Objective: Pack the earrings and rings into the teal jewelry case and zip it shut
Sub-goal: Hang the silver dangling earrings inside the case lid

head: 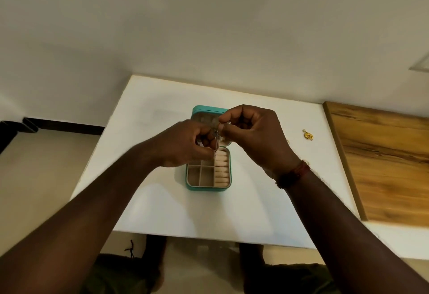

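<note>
a white rectangular table (162,212) had a brown wood-grain board (383,166) along its right side. the teal jewelry case (204,187) lay open at the middle, beige compartments showing. above it the left hand (183,145) and right hand (253,136) met, each grip pinching a thin silver dangling earring (216,139). a small gold jewelry piece (308,134) lay on the table, well right of the case.

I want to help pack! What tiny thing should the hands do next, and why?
Probably lower the earring into the open case: the left hand and right hand pinch it right above the compartments, and a gold piece lies on the table.
</note>
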